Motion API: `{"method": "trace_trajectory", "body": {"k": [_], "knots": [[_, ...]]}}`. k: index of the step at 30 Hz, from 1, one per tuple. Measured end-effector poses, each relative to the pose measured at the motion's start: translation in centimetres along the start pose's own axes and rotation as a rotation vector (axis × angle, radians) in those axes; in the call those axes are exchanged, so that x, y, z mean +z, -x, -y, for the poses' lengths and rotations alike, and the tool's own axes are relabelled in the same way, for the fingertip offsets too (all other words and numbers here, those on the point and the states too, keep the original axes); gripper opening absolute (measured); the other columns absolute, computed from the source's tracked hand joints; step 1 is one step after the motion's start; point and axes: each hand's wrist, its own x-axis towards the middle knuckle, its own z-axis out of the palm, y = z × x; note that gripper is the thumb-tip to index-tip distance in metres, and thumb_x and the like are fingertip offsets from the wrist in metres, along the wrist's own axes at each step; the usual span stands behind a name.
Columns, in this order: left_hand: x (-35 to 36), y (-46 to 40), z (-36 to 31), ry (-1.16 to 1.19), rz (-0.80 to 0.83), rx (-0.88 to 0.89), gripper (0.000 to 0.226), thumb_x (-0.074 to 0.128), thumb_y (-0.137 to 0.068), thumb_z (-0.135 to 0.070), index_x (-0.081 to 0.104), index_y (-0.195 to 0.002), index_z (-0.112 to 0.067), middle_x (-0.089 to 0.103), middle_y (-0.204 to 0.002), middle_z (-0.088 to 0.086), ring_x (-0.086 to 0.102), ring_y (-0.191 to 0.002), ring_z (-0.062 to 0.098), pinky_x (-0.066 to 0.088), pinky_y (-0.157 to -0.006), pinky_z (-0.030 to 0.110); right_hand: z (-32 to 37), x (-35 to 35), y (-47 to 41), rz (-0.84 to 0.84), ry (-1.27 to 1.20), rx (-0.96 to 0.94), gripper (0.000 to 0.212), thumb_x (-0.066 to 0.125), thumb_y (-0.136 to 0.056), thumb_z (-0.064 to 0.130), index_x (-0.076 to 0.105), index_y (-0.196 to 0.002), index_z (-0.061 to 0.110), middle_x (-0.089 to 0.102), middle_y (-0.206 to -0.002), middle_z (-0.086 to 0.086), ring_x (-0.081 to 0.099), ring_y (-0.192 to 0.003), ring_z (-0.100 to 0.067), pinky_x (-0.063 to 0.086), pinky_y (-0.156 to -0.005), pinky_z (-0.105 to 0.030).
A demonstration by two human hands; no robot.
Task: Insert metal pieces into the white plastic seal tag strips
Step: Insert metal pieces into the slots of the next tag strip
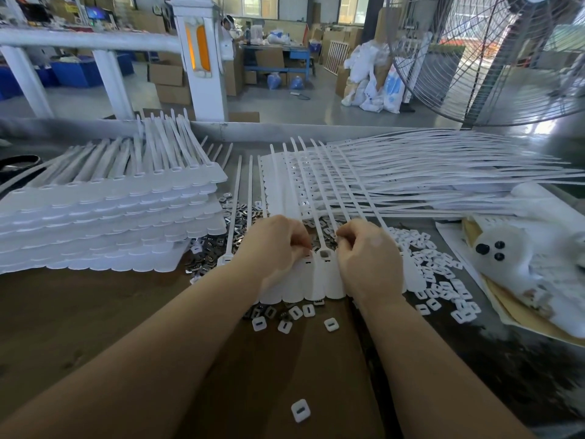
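Landmark: the open socket (pixel 324 254) in the head of the seal tag strip (pixel 319 280) lying on the worktop (pixel 126 327) under both my hands; all positions below are given relative to it

Left of the socket: a stack of tag strips (pixel 110 217) stands well to the far left. Nearer, loose metal pieces (pixel 205 248) lie scattered between that stack and the socket. My left hand (pixel 275 248) rests just left of the socket, knuckles up, fingers curled down with the tips pinched together on the neighbouring tag head. Whether a metal piece sits in that pinch I cannot tell

At the socket: it shows dark and square. I judge it not yet filled

Right of the socket: my right hand (pixel 367 255) mirrors the left, wrist low, fingers curled and tips drawn together close beside the socket edge. What they hold, if anything, is hidden. Beyond it lies a heap of white caps (pixel 440 274), and behind, a fan of further strips (pixel 411 172)

Risks, as I judge them: a metal piece entering tilted could jam or sit proud, caused by my curled fingers blocking my own view. The strip could slide if my left hand lifts. A piece dropped among the caps near my right hand would be slow to recover
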Motion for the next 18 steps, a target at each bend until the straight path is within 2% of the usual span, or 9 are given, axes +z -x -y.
{"method": "trace_trajectory", "body": {"k": [1,3,5,8,13,18], "knots": [[0.1,0.2,0.2,0.008,-0.011,0.014,0.015,0.061,-0.088,-0.017,0.07,-0.1,-0.02,0.068,-0.093,-0.007,0.059,-0.088,0.009,0.04,-0.079,0.015,0.0,-0.1,0.0,0.001,0.017,-0.005,0.017,0.051,-0.092,0.014,0.066,-0.101,0.013,0.066,-0.096,-0.002,0.056,-0.092,-0.017,0.045,-0.081,-0.026],[0.3,0.7,0.5,0.021,-0.029,0.041,0.016,0.059,-0.09,-0.019,0.068,-0.103,-0.021,0.062,-0.086,-0.013,0.053,-0.078,0.0,0.035,-0.068,0.003,0.0,-0.2,0.0,0.013,0.039,-0.002,0.018,0.051,-0.093,0.016,0.065,-0.102,0.014,0.066,-0.096,0.0,0.056,-0.092,-0.017,0.044,-0.079,-0.025],[0.5,1.1,0.7,0.029,-0.039,0.05,0.015,0.06,-0.089,-0.02,0.067,-0.103,-0.023,0.055,-0.083,-0.015,0.047,-0.072,-0.003,0.035,-0.062,-0.001,0.1,-0.4,-0.3,0.041,0.06,0.01,0.018,0.051,-0.093,0.017,0.065,-0.104,0.017,0.066,-0.099,0.001,0.057,-0.092,-0.016,0.046,-0.077,-0.026],[0.6,1.1,0.7,0.036,-0.032,0.042,0.015,0.06,-0.089,-0.02,0.066,-0.102,-0.023,0.053,-0.083,-0.014,0.049,-0.077,0.002,0.036,-0.065,0.006,0.1,-0.8,-1.5,0.063,0.077,0.037,0.02,0.052,-0.092,0.015,0.064,-0.108,0.019,0.063,-0.108,0.0,0.059,-0.091,-0.016,0.044,-0.073,-0.025],[0.5,0.6,0.5,0.073,0.017,-0.027,0.007,0.06,-0.087,-0.022,0.062,-0.092,-0.026,0.06,-0.084,-0.008,0.056,-0.083,0.011,0.049,-0.077,0.025,0.2,-1.0,-3.6,0.178,0.188,0.076,0.027,0.05,-0.092,0.008,0.067,-0.106,0.024,0.058,-0.114,-0.002,0.061,-0.089,-0.021,0.047,-0.072,-0.029],[0.9,0.5,0.5,0.114,-0.018,-0.054,0.004,0.062,-0.085,-0.022,0.061,-0.087,-0.025,0.059,-0.08,-0.009,0.055,-0.08,0.01,0.047,-0.072,0.024,0.1,-0.8,-4.4,0.316,0.318,0.069,0.034,0.052,-0.091,0.01,0.063,-0.113,0.032,0.05,-0.119,-0.004,0.057,-0.084,-0.021,0.043,-0.067,-0.03]]}}
